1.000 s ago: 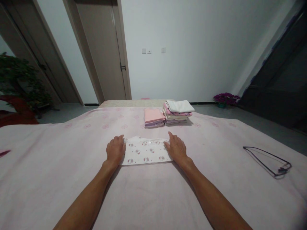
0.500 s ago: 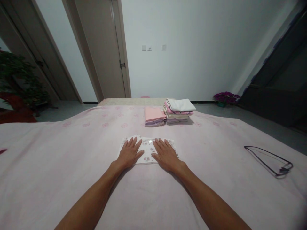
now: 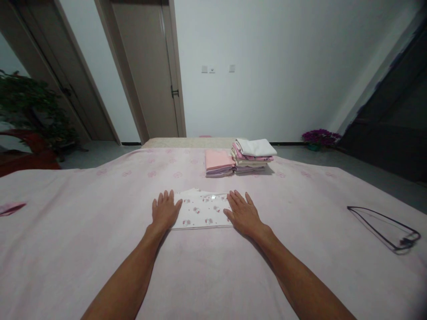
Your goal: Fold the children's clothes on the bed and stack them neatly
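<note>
A folded white garment (image 3: pixel 203 211) with small pinkish-red printed figures lies flat on the pink bedspread (image 3: pixel 200 271) in front of me. At its left end rests my left hand (image 3: pixel 165 211), fingers stretched out and thumb over the cloth's edge. My right hand (image 3: pixel 243 213) lies palm down across the right end, fingers spread and covering that edge. Neither hand grips the cloth. Beyond it stand two stacks of folded cloth side by side: a low stack (image 3: pixel 219 162) with peach on top and lilac below, and a taller stack (image 3: pixel 255 149) topped by a white piece.
A black clothes hanger (image 3: pixel 383 226) lies on the bedspread at the right. At the left edge is a bit of pink cloth (image 3: pixel 11 209). Behind the bed are a door (image 3: pixel 147 66), a white wall (image 3: pixel 267 89) and a pot of purple flowers (image 3: pixel 320 138).
My hands have slid apart from the garment's middle towards its two ends, showing more of the print. The view has shifted slightly to the left.
</note>
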The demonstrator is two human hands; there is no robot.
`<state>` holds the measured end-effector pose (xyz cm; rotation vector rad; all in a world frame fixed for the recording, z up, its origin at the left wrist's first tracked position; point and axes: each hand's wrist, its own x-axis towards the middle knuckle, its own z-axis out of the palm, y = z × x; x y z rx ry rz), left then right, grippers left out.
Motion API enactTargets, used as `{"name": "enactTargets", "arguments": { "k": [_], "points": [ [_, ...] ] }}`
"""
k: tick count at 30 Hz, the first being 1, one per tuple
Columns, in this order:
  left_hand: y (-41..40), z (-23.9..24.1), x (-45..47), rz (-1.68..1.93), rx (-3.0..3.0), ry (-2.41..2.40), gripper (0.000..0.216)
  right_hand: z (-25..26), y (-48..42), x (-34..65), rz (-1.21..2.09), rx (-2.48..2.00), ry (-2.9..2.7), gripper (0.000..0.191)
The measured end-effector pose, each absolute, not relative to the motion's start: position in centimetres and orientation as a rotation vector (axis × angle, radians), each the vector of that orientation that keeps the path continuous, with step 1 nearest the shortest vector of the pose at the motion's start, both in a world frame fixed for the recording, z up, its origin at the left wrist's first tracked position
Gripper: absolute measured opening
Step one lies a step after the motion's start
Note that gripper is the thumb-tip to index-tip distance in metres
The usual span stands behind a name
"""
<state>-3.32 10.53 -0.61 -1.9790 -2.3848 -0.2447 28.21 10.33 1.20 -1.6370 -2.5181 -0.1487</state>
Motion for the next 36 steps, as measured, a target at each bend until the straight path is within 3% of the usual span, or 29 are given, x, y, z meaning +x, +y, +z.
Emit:
{"name": "enactTargets", "arguments": {
  "k": [8, 12, 19, 24, 28, 33, 36],
  "points": [
    [9.1, 3.1, -3.8, -0.362, -1.956, -2.544, 0.043, 2.6, 8.8, 27.0, -0.246, -1.553, -2.447, 0.053],
    [9.5, 3.7, -4.5, -0.259, -2.069, -2.661, 0.037, 3.4, 7.1, 25.0, -0.117, -1.296, -2.555, 0.052],
    [10.3, 2.8, -5.4, -0.872, -2.208, -2.642, 0.019, 2.6, 6.6, 23.1, 0.269, -1.142, -2.715, 0.062],
    [10.6, 3.9, -3.8, -1.258, -2.193, -2.627, 0.027, 2.0, 7.0, 23.3, 0.406, -1.1, -2.605, 0.057],
    [10.6, 5.5, -0.3, -1.607, -2.238, -2.533, 0.032, 1.9, 8.4, 23.5, 0.781, -1.089, -2.143, 0.047],
    [10.4, 6.3, 5.3, -1.61, -2.387, -2.358, 0.029, 3.1, 9.7, 24.0, 1.524, -0.981, -1.417, 0.064],
    [10.7, 5.5, 7.8, -1.601, -2.526, -2.309, 0.028, 4.1, 9.5, 24.4, 1.665, -0.981, -1.32, 0.059]
  ]
}}
